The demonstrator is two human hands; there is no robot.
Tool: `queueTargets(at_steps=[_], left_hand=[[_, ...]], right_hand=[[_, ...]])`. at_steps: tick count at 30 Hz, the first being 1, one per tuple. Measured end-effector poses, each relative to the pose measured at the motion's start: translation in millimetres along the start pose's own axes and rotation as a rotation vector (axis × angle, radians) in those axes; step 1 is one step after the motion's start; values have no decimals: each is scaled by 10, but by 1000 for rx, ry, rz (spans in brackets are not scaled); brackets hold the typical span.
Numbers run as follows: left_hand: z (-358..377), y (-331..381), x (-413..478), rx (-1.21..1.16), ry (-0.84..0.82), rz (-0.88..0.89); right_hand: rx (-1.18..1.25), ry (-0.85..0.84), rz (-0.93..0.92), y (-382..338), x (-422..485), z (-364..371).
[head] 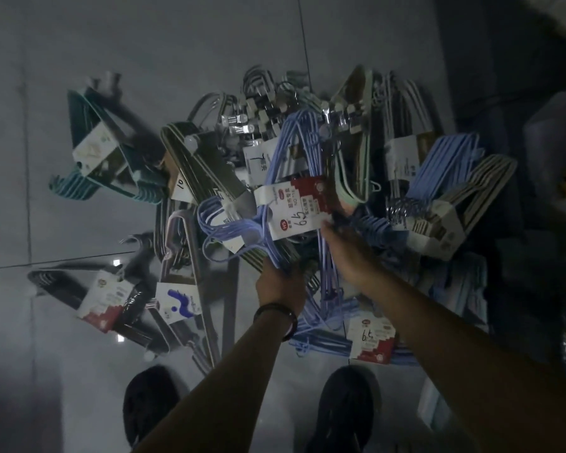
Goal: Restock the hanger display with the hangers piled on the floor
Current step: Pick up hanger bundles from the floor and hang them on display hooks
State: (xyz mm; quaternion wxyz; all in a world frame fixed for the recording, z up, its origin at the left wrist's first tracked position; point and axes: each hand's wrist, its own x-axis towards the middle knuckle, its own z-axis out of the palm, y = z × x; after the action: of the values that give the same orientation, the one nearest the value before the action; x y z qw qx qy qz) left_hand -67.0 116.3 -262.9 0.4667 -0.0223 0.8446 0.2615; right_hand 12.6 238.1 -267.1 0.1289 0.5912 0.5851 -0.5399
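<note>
We stand over the heap of hanger bundles (307,152) on the dim tiled floor (62,207), both arms reaching down between our dark shoes (347,407). Our left hand (280,284), a dark band (276,313) on its wrist, has its fingers curled round the lower wires of a lilac-blue bundle (275,178) that lies across the middle of the heap, its red-and-white price label (294,207) facing up. Our right hand (342,246) is at that label's lower corner, fingers down among the wires; in this light we cannot tell whether it has closed on the bundle or only touches it. The step in hand looks like picking one bundle out of the pile, and nearly all the work appears to lie ahead: a teal bundle (89,152), grey and striped ones and a second lilac-blue bundle (371,341) by our right foot all lie on the floor, and the display itself is out of view. The next move probably calls for a firm hold with both hands and a slow lift, since the hooks and wires overlap neighbouring bundles and could drag them along.
</note>
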Motion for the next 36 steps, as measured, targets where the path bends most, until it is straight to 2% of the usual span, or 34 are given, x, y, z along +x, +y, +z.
queueTargets(at_steps=[2, 4, 8, 10, 13, 15, 17, 20, 22, 25, 32, 34, 36], left_hand=[[-32, -36, -43, 44, 30, 19], [-83, -52, -69, 68, 46, 42], [-146, 10, -156, -8, 108, 4], [-158, 68, -241, -98, 195, -5], [-219, 11, -327, -167, 328, 91], [-263, -90, -370, -165, 304, 119], [-315, -185, -387, -223, 191, 102], [-431, -232, -400, -216, 70, 169], [-529, -168, -418, -197, 100, 269], [-557, -104, -299, -149, 136, 340], [-585, 70, -63, -78, 111, 405], [-650, 53, -69, -44, 116, 445], [-766, 49, -69, 96, 158, 515]], right_hand=[[217, 3, -96, -172, 48, -1], [356, -16, -101, -338, 41, 49], [361, 70, -31, -447, -91, 233], [384, 106, -43, -434, -225, 291], [379, 122, -78, -406, -405, 333], [514, 40, 6, -395, -436, 307], [630, -9, 74, -451, -462, 240], [479, 64, 27, -479, -424, 229], [337, 126, -55, -443, -396, 247], [183, 108, -121, -410, -430, 255], [346, 84, 25, -372, -459, 282], [344, 78, 21, -396, -471, 261], [306, 99, -16, -374, -469, 243]])
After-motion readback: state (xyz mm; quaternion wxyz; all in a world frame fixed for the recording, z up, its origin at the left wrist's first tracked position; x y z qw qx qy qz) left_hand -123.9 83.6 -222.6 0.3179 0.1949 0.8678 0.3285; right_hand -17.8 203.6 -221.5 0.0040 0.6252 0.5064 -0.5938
